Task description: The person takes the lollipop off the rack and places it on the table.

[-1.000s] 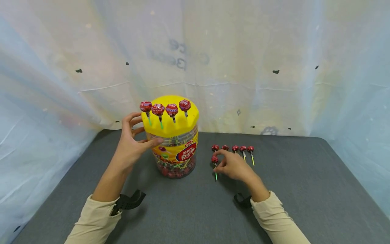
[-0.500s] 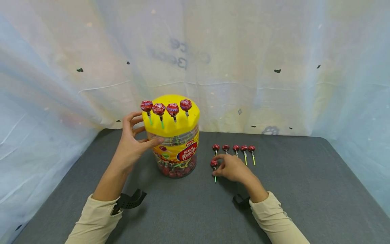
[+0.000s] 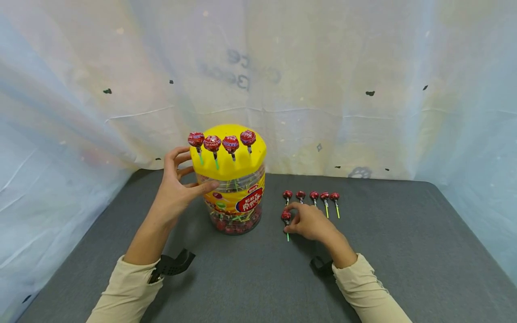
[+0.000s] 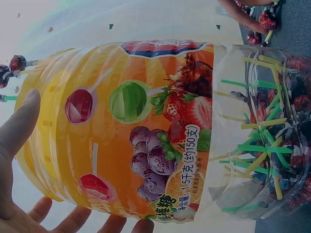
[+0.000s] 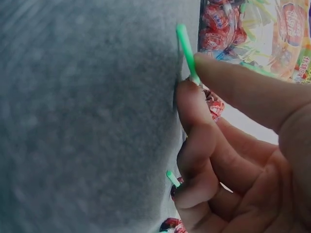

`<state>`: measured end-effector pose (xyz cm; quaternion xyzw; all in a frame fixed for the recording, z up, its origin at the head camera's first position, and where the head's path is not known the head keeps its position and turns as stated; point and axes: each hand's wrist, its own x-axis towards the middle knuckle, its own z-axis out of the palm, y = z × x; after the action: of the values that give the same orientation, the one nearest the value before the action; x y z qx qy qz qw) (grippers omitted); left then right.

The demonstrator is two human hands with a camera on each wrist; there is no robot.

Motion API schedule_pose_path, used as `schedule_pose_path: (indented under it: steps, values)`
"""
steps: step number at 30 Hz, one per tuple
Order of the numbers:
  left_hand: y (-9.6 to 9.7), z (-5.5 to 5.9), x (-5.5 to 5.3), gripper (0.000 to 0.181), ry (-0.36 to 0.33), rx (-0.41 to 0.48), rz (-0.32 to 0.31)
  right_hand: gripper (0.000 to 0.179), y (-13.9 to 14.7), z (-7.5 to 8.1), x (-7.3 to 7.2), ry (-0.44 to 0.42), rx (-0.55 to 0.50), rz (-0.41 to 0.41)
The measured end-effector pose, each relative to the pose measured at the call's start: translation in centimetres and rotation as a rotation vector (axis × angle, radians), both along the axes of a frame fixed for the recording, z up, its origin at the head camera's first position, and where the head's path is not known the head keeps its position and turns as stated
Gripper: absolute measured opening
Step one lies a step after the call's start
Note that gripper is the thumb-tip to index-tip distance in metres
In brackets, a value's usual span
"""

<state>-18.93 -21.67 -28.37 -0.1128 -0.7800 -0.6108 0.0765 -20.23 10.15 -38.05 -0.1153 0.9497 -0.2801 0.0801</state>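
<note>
My left hand [image 3: 174,195] holds the large clear candy jar [image 3: 226,201] near its yellow lid [image 3: 222,172], thumb on the front and fingers round the far left side. In the left wrist view the jar's fruit label [image 4: 116,145] shows, with wrapped lollipops and green and yellow sticks inside. Several red lollipops [image 3: 230,144] stick out from the lid. To the jar's right, my right hand [image 3: 310,222] pinches a red-wrapped lollipop [image 3: 286,216] at the table surface. Its green stick [image 5: 184,46] shows between thumb and finger in the right wrist view.
Behind my right hand, several red lollipops [image 3: 314,195] lie in a row on the grey table [image 3: 258,278], sticks toward me. A pale printed curtain [image 3: 299,89] hangs at the back and both sides. Black straps [image 3: 173,264] circle both wrists.
My right hand has drawn the pinched lollipop slightly toward me, away from the row. My left hand has stayed on the jar. The whole head view has shifted a little.
</note>
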Motion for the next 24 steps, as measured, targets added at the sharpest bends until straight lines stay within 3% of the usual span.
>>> schedule_pose_path:
  steps: [17, 24]
  values:
    - [-0.04, -0.02, 0.07, 0.091, 0.0, 0.006, -0.002, 0.05, 0.19, 0.35, 0.17, 0.023, -0.013, 0.004]
    - [-0.02, 0.06, 0.14, 0.092, 0.003, 0.011, -0.006, 0.05, 0.43, 0.54, 0.34, 0.015, -0.013, 0.045]
